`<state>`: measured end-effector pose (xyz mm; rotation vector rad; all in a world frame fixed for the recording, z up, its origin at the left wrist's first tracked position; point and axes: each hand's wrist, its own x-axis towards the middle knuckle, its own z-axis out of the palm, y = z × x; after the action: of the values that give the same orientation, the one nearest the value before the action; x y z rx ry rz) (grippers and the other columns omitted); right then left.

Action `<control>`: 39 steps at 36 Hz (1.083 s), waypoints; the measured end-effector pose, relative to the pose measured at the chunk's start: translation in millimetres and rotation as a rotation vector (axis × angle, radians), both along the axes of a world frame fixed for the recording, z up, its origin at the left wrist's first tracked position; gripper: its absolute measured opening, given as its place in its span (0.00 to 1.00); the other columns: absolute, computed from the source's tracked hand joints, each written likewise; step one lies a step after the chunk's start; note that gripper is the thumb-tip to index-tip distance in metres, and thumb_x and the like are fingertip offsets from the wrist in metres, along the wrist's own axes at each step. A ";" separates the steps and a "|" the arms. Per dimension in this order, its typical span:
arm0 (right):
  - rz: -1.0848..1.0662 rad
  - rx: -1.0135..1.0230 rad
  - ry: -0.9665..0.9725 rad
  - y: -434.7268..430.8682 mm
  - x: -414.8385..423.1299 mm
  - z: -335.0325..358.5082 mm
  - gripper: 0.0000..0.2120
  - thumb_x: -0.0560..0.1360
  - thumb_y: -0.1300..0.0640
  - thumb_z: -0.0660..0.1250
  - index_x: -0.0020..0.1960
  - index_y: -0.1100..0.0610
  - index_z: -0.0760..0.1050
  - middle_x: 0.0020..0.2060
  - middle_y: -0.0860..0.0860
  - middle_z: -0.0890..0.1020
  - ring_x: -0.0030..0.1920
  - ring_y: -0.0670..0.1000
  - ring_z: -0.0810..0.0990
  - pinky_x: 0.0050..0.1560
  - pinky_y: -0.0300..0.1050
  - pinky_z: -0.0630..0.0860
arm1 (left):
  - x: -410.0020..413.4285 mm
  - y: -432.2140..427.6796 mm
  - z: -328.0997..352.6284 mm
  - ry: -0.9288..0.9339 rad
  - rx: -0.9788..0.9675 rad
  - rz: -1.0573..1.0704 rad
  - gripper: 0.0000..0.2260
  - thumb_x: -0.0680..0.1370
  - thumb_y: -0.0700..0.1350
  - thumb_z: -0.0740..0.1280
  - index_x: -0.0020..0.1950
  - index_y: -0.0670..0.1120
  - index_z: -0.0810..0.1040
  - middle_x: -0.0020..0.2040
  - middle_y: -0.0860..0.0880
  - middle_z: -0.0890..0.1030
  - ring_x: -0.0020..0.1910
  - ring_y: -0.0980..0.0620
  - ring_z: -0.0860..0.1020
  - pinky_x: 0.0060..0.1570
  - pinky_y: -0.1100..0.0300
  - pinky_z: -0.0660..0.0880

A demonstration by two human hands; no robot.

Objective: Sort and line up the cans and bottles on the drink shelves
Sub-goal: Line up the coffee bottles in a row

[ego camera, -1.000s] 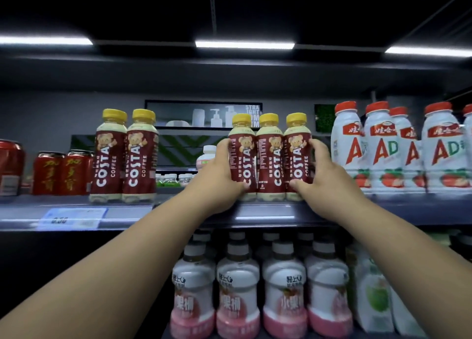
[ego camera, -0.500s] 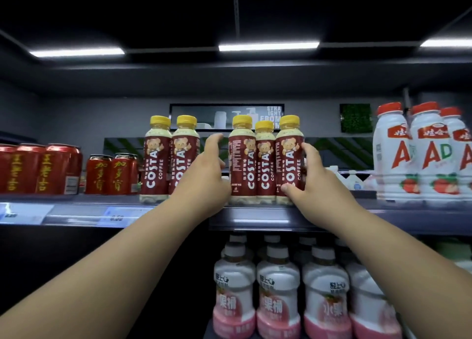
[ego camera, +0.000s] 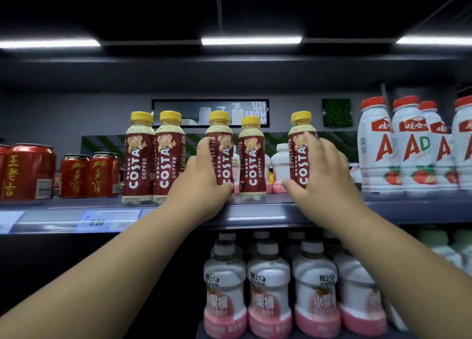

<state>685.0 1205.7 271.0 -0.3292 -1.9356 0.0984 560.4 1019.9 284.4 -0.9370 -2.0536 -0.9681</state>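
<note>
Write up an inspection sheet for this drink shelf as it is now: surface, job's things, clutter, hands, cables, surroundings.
Surface: upper shelf, price tag on its front edge.
Job's things: left pair of Costa bottles side by side; fourth Costa bottle standing free; red cans left, AD bottles right.
Clutter: small white bottles behind the Costa row.
Hands: left hand grips third Costa bottle; right hand grips fifth Costa bottle.
Cables: nothing seen.
Surroundings: pink-and-white bottles on shelf below; ceiling lights on.

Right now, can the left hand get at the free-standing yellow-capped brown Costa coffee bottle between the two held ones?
Probably not yet: the left hand grips the neighbouring yellow-capped Costa bottle. The free-standing yellow-capped Costa bottle itself stands unobstructed in front, so releasing first should open the way.
</note>
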 end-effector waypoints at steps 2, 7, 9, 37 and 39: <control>0.081 0.100 0.052 -17.1 -3.1 -0.7 0.40 0.76 0.47 0.70 0.80 0.49 0.51 0.75 0.51 0.60 0.74 0.56 0.59 0.73 0.52 0.59 | -1.3 -4.1 -1.2 0.013 -0.005 0.018 0.43 0.75 0.53 0.72 0.77 0.59 0.43 0.69 0.44 0.69 0.61 0.43 0.75 0.59 0.46 0.75; 0.263 -0.039 -0.099 -46.4 -30.6 13.5 0.42 0.76 0.49 0.71 0.79 0.45 0.47 0.70 0.51 0.66 0.66 0.54 0.71 0.64 0.49 0.69 | -0.4 -3.9 -5.7 0.091 -0.044 0.087 0.43 0.77 0.52 0.69 0.79 0.55 0.41 0.68 0.43 0.69 0.59 0.41 0.76 0.53 0.50 0.73; 0.250 -0.127 -0.160 -48.1 -45.9 21.4 0.45 0.75 0.49 0.72 0.79 0.46 0.43 0.70 0.55 0.68 0.63 0.57 0.74 0.64 0.53 0.73 | -0.3 -4.6 -7.4 0.122 -0.049 0.116 0.42 0.77 0.51 0.68 0.80 0.54 0.40 0.67 0.43 0.69 0.56 0.41 0.76 0.48 0.52 0.72; 0.298 -0.108 -0.105 -68.1 -69.7 9.9 0.45 0.72 0.37 0.70 0.77 0.41 0.44 0.64 0.47 0.78 0.59 0.54 0.79 0.60 0.58 0.77 | -44.6 -44.9 -20.5 0.373 0.023 0.424 0.41 0.66 0.77 0.53 0.72 0.56 0.67 0.80 0.42 0.50 0.79 0.39 0.41 0.76 0.39 0.39; 0.292 -0.097 -0.105 -67.9 -69.0 9.0 0.46 0.73 0.36 0.70 0.78 0.40 0.43 0.65 0.46 0.78 0.59 0.54 0.79 0.60 0.57 0.77 | -45.7 -44.6 -21.5 0.369 0.025 0.410 0.40 0.67 0.76 0.53 0.73 0.56 0.65 0.80 0.42 0.49 0.79 0.39 0.41 0.76 0.40 0.38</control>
<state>616.1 1137.8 280.0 -0.1153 -2.0774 0.3734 514.7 975.3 262.8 -0.5922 -1.8127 -0.5528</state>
